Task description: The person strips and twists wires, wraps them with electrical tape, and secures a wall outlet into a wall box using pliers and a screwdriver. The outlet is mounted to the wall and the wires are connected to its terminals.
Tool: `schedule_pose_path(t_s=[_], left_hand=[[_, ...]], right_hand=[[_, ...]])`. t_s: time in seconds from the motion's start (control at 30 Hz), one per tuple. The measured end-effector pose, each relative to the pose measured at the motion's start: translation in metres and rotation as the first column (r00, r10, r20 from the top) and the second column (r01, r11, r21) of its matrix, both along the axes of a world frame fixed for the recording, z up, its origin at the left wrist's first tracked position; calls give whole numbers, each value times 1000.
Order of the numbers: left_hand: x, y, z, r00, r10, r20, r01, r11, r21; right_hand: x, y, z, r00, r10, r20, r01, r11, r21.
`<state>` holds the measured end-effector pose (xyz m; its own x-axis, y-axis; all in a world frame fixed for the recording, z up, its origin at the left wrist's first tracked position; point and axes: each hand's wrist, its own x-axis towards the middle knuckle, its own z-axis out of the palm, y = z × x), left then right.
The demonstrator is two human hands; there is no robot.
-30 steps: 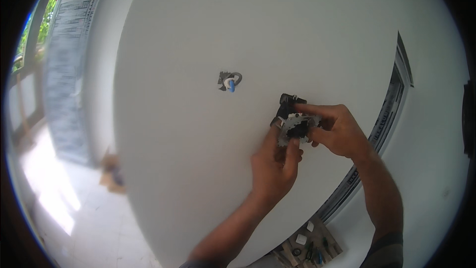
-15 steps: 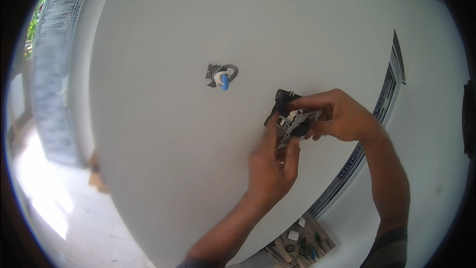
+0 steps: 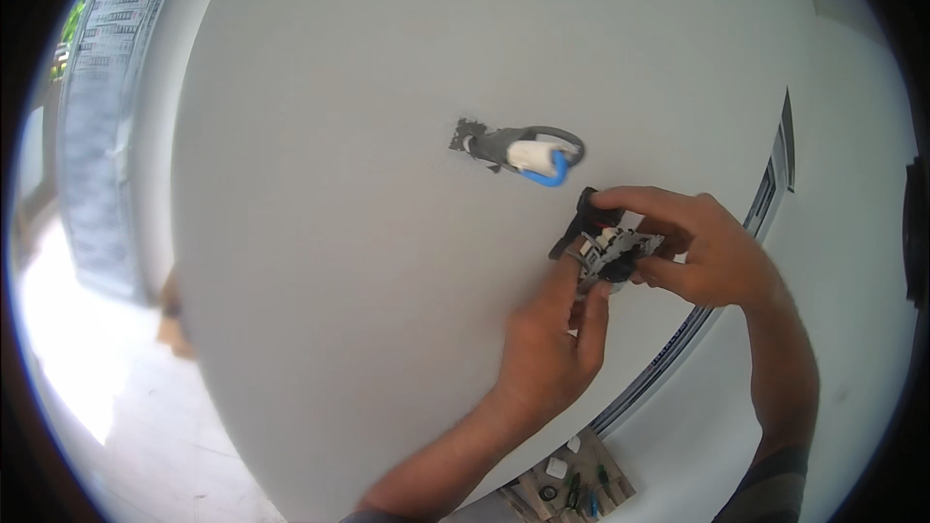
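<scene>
In front of the white wall (image 3: 368, 232) I hold a wiring-device insert (image 3: 612, 254), likely a switch or socket, with a grey metal mounting frame. My left hand (image 3: 552, 344) is closed on its lower left side, with the thumb at the near edge. My right hand (image 3: 712, 247) grips its right side, and its index finger reaches over the top. Just behind the insert is a black part (image 3: 584, 213) with a bit of red near it; whether it is joined to the insert I cannot tell.
Up and to the left, a grey cable, white piece and blue wire loop (image 3: 542, 157) stick out of a rough wall hole (image 3: 467, 136). Below right, a wooden board (image 3: 610, 484) carries several tools and small white pieces. A frame strip (image 3: 668, 353) runs along the wall's right edge.
My view has shifted closer to the wire loop, which now looks larger. Both hands and the insert appear slightly farther right and lower, with the grip much the same.
</scene>
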<state>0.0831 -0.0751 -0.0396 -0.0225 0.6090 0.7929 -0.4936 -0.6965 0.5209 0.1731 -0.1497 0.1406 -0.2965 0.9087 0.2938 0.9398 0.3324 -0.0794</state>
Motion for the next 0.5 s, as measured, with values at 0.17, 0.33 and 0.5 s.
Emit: schedule_pose_path(t_s=[0.17,0.33,0.5], left_hand=[[3,-3,2,1000,15,-27,-15,1000,16],[-6,-4,-3,996,34,-84,-31,999,39],[-13,-7,-3,996,-4,-87,5,1000,17]], right_hand=[[6,-7,4,999,41,-21,-41,999,-15],[-1,-11,-4,998,58,10,-58,998,13],[-12,-9,5,997,12,73,-8,998,-62]])
